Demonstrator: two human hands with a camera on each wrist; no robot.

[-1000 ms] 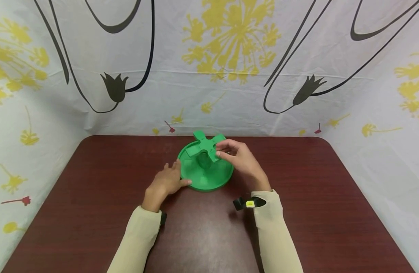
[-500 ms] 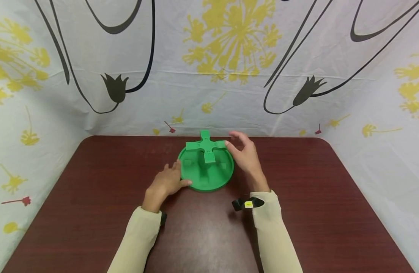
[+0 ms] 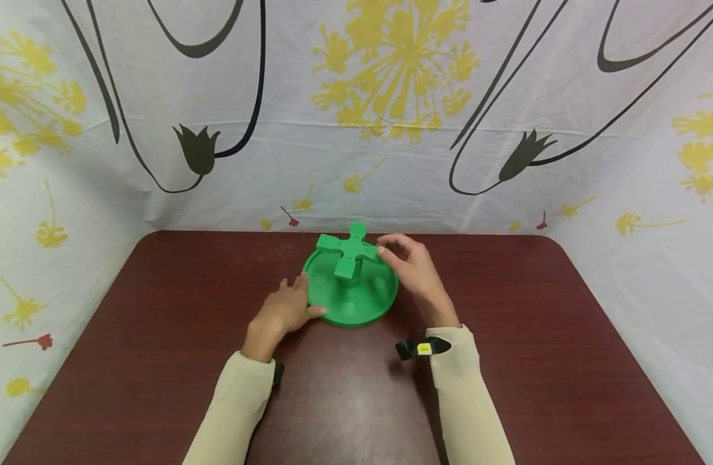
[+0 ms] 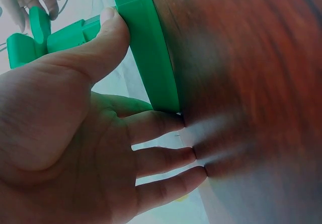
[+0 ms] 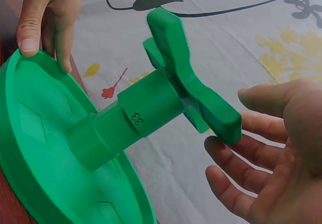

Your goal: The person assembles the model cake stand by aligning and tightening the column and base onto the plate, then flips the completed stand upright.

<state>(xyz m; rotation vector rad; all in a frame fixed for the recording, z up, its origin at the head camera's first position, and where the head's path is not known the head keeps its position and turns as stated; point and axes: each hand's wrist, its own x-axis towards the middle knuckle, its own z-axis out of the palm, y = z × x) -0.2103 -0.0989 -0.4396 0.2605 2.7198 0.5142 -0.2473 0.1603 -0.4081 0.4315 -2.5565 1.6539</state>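
A round green base (image 3: 347, 310) with a raised rim lies on the table. From its middle rises a thick green post (image 5: 146, 103), marked with "33" in the right wrist view, topped by a green cross-shaped handle (image 3: 349, 248). My left hand (image 3: 281, 307) holds the base at its left edge, the thumb over the rim and the other fingers outside, fingertips down on the table in the left wrist view. My right hand (image 3: 417, 268) is at the right arm of the handle, fingers loosely bent, thumb and fingertips right beside the arm's end.
The dark red-brown table (image 3: 182, 323) has rounded far corners. Behind it and along both sides hangs a white patterned cloth (image 3: 310, 148) with yellow and grey flowers. A black strap (image 3: 420, 349) with a yellow tag is on the right wrist.
The cross-shaped handle has turned about its post, its arms now at a different angle. My right hand drew back, then came to an arm's end again. My left hand stays at the base.
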